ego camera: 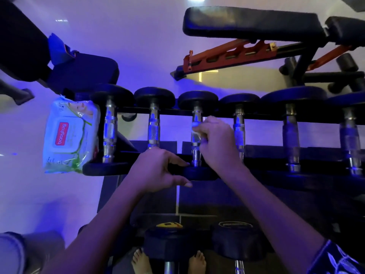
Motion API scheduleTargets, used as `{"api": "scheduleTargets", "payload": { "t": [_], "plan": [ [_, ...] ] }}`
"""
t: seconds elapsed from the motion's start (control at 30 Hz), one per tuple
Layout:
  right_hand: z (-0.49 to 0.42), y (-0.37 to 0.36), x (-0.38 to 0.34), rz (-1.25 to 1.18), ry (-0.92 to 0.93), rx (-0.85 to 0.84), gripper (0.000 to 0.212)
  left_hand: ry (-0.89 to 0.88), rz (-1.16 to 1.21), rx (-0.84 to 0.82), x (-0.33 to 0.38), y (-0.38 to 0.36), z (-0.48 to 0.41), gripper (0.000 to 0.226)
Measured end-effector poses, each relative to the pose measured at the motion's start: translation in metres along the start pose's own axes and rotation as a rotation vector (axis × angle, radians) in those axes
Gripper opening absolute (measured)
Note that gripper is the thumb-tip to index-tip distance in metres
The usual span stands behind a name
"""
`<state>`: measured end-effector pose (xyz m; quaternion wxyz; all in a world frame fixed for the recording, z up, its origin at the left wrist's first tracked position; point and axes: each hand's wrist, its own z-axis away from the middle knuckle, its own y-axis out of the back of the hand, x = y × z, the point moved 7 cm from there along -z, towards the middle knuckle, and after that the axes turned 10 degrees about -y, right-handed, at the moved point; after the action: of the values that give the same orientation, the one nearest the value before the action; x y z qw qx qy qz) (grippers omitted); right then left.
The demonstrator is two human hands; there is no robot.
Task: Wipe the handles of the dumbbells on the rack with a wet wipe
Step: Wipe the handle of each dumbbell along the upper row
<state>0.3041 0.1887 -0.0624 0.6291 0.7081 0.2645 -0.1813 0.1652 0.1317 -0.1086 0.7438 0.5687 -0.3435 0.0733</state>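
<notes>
A gym lit in purple, seen from above: a dark rack (266, 154) holds a row of dumbbells, their chrome handles all pointing straight away from the person. A pack of wipes (69, 133) sits at the left end of the rack. On the third dumbbell (196, 157) counting from the pack, the right hand (217, 139) has its grip clamped round the middle of the handle, with a pale wet wipe (194, 128) pressed underneath the fingers. The left hand (156, 171) grips the near end weight of that same dumbbell, thumb below and fingers above, likely steadying it. The fourth dumbbell (239, 127), probably next, lies just beyond the right hand on the side away from the pack, so the right hand is nearer. Wiping would run along the handle's length, near to far.
</notes>
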Motion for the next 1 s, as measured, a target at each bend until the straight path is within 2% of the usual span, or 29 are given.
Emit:
{"api": "scheduleTargets", "payload": {
  "t": [0.13, 0.43, 0.67, 0.9, 1.0],
  "plan": [
    [0.041, -0.002, 0.0, -0.041, -0.013, -0.065, 0.036, 0.015, -0.02, 0.002, -0.002, 0.0, -0.003, 0.062],
    [-0.012, -0.002, -0.002, 0.051, -0.178, -0.101, 0.032, 0.034, -0.136, -0.088, 0.007, 0.003, -0.001, 0.066],
    [0.051, -0.006, -0.001, -0.039, -0.245, -0.101, 0.03, -0.002, -0.246, -0.144, 0.02, 0.006, 0.0, 0.06],
    [-0.03, 0.003, -0.013, -0.022, -0.288, -0.014, 0.032, 0.014, -0.228, -0.151, 0.016, 0.004, 0.0, 0.059],
    [-0.026, 0.0, -0.012, 0.001, -0.303, 0.004, 0.032, 0.011, -0.231, -0.161, 0.015, 0.003, -0.002, 0.06]
  ]
}}
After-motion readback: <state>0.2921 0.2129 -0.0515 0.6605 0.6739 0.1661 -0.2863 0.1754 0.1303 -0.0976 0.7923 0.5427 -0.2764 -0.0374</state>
